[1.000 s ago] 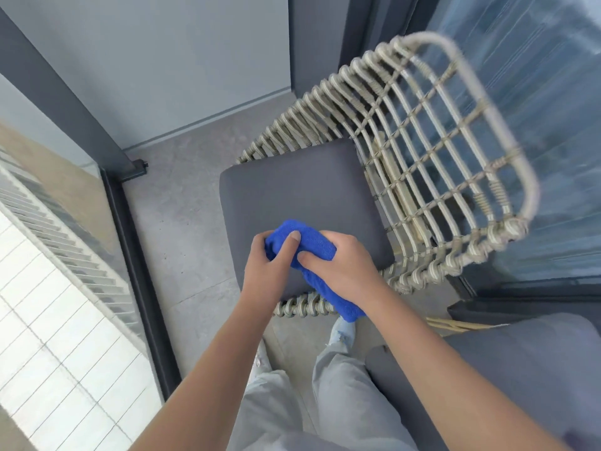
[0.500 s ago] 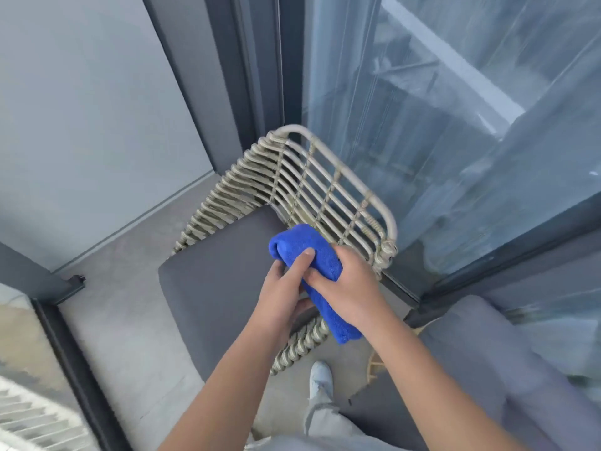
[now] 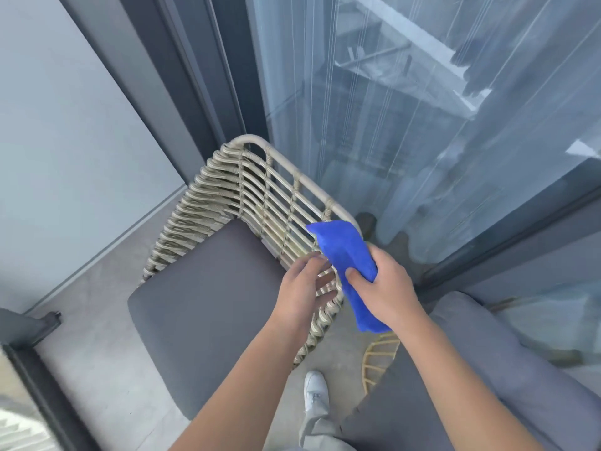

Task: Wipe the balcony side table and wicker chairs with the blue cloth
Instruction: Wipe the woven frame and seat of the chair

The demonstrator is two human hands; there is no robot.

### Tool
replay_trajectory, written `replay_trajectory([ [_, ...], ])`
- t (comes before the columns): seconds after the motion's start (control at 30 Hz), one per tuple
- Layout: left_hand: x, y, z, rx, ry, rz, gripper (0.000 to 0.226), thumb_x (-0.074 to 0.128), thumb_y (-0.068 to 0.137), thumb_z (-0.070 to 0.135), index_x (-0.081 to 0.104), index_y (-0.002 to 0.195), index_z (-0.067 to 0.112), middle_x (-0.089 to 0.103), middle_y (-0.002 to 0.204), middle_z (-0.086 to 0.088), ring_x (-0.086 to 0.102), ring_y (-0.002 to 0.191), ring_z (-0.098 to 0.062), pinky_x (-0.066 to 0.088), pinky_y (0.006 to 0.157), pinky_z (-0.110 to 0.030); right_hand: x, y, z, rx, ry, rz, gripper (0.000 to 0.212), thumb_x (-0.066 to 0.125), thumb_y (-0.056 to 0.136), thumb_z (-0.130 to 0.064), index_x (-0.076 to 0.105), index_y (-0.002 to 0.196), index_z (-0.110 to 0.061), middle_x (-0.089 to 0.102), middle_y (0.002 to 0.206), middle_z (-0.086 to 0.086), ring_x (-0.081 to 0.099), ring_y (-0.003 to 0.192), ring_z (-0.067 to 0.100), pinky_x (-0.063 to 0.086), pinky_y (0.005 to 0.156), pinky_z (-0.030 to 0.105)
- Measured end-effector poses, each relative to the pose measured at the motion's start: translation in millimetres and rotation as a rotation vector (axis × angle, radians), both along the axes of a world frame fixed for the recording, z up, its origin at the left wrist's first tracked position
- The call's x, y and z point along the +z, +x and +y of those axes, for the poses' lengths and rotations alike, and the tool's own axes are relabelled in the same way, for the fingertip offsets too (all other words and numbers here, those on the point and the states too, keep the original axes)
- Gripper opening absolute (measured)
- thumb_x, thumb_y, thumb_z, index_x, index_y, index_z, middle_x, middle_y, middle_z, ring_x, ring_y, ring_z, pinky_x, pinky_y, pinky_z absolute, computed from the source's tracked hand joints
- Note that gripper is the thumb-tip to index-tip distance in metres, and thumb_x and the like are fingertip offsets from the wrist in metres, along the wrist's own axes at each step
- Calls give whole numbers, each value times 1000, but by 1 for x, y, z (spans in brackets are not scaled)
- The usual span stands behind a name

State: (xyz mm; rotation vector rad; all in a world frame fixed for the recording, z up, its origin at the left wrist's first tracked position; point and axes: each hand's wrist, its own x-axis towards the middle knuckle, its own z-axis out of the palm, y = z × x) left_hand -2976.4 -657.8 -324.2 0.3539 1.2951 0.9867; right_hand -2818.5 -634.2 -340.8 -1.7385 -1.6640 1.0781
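**Cloth passes to the right hand, up at the chair rail**

Since half a second ago my left hand lets go, fingers loose. On the wicker chair, the blue cloth meets the rail corner, gripped by my right hand. I'd press flat, following each strand.

I see a residential balcony: wicker chair with grey seat cushion, glazed sliding door, tiled floor.
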Motion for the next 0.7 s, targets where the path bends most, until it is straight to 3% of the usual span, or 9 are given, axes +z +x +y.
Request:
replay_trajectory([
  [0.13, 1, -3, 23, 37, -35, 86, 23, 51, 103, 30, 66, 116, 17, 75, 119, -9, 72, 109, -29, 56, 96, -43, -20, 22, 50, 15, 204, -161, 48, 66, 94, -20, 55, 140, -27, 57, 133, -6, 59, 111, 20, 48, 91, 40],
  [0.3, -6, -7, 36, -16, 15, 256, 24, 47, 105, 22, 68, 113, 13, 75, 116, -14, 73, 93, -24, 54, 85, -35, -69, 36, 112, 89, 261, -300, 55, 69, 90, -14, 57, 144, -19, 57, 134, 6, 54, 116, 36, 42, 103, 42],
  [0.4, -17, -13, 30, -9, 1, 351, 26, 47, 104, 16, 71, 110, 10, 76, 112, -12, 74, 98, -29, 56, 83, -33, -113, 27, 104, 173, 200, -418, 64, 73, 87, -13, 54, 147, -20, 49, 141, 10, 49, 115, 40, 44, 104, 46],
  [0.47, -23, -18, 22, 9, -30, 380, 27, 46, 103, 14, 71, 110, 9, 77, 110, -10, 75, 98, -26, 57, 87, -37, -133, 19, 89, 117, 222, -463, 72, 78, 82, -13, 52, 149, -22, 43, 148, 12, 49, 114, 39, 48, 101, 51],
  [0.7, -50, -36, -14, 56, -127, 398, 23, 50, 103, 15, 72, 108, 12, 79, 103, -3, 75, 97, -25, 58, 82, -31, -143, -6, 43, 50, 274, -535, 73, 85, 73, -13, 60, 139, -27, 40, 155, 5, 45, 124, 35, 48, 95, 51],
])
